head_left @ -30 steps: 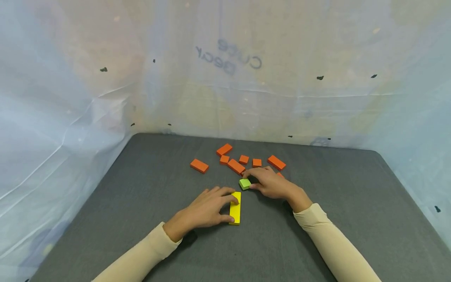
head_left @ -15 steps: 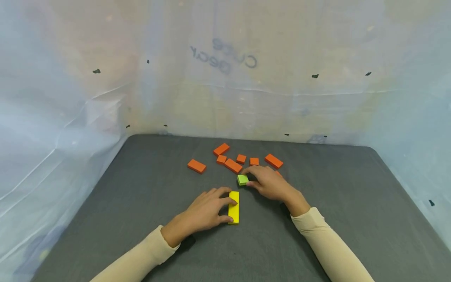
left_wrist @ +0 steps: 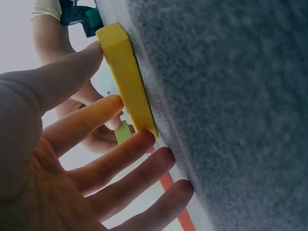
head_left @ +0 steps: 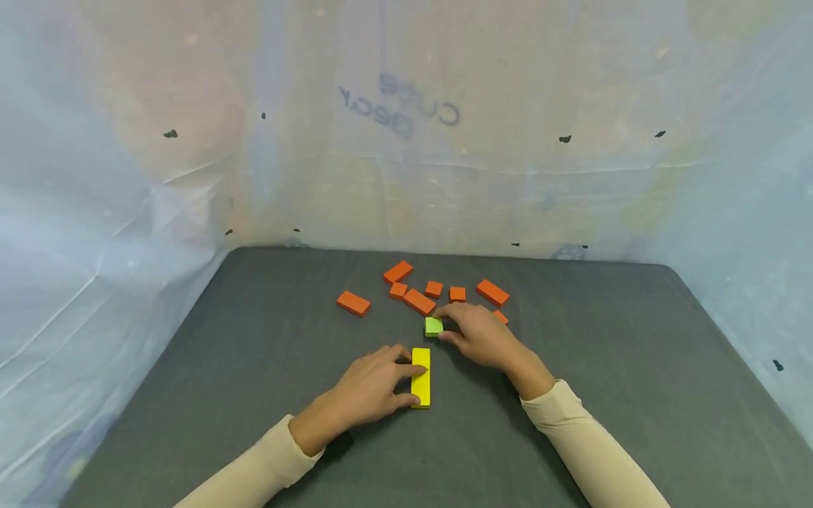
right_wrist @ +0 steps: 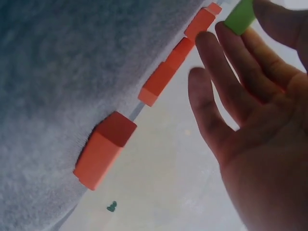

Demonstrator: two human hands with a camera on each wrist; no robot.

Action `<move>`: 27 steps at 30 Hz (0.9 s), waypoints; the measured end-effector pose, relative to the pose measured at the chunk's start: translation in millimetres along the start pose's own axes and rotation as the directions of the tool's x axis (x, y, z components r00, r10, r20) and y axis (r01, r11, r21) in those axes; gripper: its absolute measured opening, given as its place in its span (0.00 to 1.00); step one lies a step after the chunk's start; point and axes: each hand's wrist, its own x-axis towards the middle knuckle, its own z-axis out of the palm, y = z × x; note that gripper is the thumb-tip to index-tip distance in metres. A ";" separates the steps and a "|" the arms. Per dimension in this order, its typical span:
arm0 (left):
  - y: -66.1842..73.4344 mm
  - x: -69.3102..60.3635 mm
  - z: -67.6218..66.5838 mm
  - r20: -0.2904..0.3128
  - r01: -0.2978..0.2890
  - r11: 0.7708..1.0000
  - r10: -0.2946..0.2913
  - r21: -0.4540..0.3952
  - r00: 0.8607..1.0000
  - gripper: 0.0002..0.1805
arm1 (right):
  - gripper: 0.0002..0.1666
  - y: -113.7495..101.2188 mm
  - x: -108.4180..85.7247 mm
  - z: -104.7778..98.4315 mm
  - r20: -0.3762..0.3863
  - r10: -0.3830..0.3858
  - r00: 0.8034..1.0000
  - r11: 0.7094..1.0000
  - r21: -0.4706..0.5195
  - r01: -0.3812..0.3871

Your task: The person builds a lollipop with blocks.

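Observation:
A long yellow block (head_left: pixel 421 388) lies flat on the dark table, pointing away from the person. My left hand (head_left: pixel 375 386) holds it, with the thumb at its near end, the index finger on top and another finger at its far end; this grip also shows in the left wrist view. Just beyond it is a small light green block (head_left: pixel 433 327), which my right hand (head_left: pixel 485 337) pinches between thumb and fingers. In the right wrist view the green block (right_wrist: pixel 239 18) sits between thumb and fingertips. A gap separates the two blocks.
Several orange blocks lie scattered behind the hands: a long one (head_left: pixel 353 303) at the left, another (head_left: pixel 419 302) close to the green block, and one (head_left: pixel 492 293) at the right. The grey table (head_left: pixel 603 339) ends at hanging translucent sheeting (head_left: pixel 394 190).
The green block has shifted slightly away from the yellow block and turned to sit squarer, still in my right hand. The left hand keeps its hold on the yellow block. The head view shifted slightly.

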 end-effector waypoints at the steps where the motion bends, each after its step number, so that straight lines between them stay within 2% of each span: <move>1: 0.0 -0.6 0.1 -0.002 -0.002 1.000 0.002 0.002 1.000 0.28 | 0.19 -0.6 -0.2 0.9 0.003 0.000 1.000 1.000 0.001 0.000; 11: 1.5 -5.1 0.1 -0.037 -0.041 0.999 0.042 0.031 0.998 0.22 | 0.20 -7.2 -2.2 4.6 0.000 0.018 1.000 1.000 0.001 -0.018; 21: 0.1 -6.3 1.9 -0.018 -0.002 1.000 0.002 0.013 1.000 0.23 | 0.20 -17.2 -0.3 6.6 -0.010 0.002 1.000 1.000 -0.012 -0.002; 27: -1.5 -8.8 0.6 -0.029 0.003 1.000 -0.003 0.002 1.000 0.23 | 0.21 -23.0 2.5 8.0 0.019 -0.010 1.000 1.000 0.000 0.010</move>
